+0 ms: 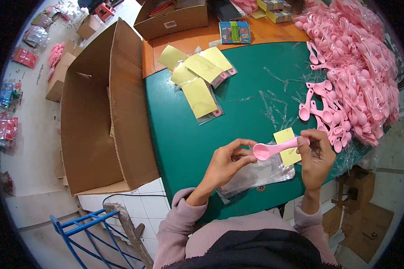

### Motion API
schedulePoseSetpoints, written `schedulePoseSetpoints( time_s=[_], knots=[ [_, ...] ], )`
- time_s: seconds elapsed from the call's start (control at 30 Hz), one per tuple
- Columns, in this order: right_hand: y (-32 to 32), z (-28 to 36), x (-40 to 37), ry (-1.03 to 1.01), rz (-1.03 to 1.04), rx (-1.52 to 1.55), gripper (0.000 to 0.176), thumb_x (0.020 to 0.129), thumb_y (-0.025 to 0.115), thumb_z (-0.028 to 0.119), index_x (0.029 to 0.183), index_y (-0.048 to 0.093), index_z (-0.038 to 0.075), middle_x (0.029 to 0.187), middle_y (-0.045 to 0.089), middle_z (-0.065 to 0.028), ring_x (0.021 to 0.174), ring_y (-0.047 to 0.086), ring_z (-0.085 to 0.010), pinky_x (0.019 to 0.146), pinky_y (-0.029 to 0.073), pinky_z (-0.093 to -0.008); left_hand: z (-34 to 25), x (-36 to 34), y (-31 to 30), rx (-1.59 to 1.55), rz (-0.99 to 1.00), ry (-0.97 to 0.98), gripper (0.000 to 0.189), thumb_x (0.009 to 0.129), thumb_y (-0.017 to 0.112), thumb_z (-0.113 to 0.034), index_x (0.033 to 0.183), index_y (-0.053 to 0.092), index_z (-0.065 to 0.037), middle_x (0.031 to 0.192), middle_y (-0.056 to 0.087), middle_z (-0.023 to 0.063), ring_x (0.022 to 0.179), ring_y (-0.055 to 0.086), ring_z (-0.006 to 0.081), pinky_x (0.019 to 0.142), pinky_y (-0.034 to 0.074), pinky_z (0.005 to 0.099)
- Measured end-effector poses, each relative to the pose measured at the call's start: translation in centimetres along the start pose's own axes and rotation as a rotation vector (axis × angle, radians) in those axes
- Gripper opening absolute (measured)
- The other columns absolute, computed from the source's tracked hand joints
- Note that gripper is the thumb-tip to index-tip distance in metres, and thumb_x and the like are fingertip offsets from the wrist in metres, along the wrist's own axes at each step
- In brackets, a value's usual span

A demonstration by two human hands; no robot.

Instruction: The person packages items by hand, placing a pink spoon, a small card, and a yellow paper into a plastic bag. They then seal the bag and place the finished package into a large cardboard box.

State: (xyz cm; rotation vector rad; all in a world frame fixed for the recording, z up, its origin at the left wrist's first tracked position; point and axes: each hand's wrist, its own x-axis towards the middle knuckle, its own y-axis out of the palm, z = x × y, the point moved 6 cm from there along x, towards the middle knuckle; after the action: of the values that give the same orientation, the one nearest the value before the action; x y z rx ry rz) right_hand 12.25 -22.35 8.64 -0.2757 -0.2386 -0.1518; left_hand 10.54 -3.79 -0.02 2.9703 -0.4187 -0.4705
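A pink spoon is held over the front of the green table, its bowl to the left. My right hand pinches its handle end, fingers closed. My left hand is at the bowl's edge, with thumb and index finger close around the rim. Behind the spoon is a yellow card, near my right hand. Clear plastic bags lie flat below both hands. Packed bags with yellow cards lie at the table's upper left. A big heap of pink spoons covers the right side.
An open cardboard box stands along the table's left edge. Loose clear plastic strips lie mid-table. A blue card pack and another carton are at the back. A blue metal frame stands at the lower left.
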Motion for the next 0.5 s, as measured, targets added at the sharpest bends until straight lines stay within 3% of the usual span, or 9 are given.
schedulePoseSetpoints(
  time_s=[0.23, 0.5],
  knots=[
    [-0.7, 0.0, 0.1, 0.009, -0.055, -0.013, 0.011, 0.078, 0.061, -0.002, 0.088, 0.057, -0.003, 0.077, 0.058, -0.0044, 0.068, 0.051, -0.0066, 0.061, 0.042, -0.0191, -0.7, -0.1, -0.3, -0.035, -0.013, 0.002, 0.035, 0.082, 0.061, -0.008, 0.115, 0.051, 0.001, 0.096, 0.064, 0.0106, 0.088, 0.06, 0.0125, 0.078, 0.047, 0.025],
    [1.5, 0.0, -0.1, 0.054, 0.137, -0.059, 0.019, 0.075, 0.065, 0.0, 0.092, 0.055, -0.002, 0.075, 0.059, -0.0045, 0.069, 0.057, -0.0092, 0.062, 0.047, -0.0217, -0.6, -0.5, 1.5, -0.058, 0.117, 0.029, 0.036, 0.085, 0.058, -0.008, 0.118, 0.049, 0.001, 0.1, 0.062, 0.008, 0.092, 0.057, 0.0113, 0.081, 0.045, 0.0242]
  ],
)
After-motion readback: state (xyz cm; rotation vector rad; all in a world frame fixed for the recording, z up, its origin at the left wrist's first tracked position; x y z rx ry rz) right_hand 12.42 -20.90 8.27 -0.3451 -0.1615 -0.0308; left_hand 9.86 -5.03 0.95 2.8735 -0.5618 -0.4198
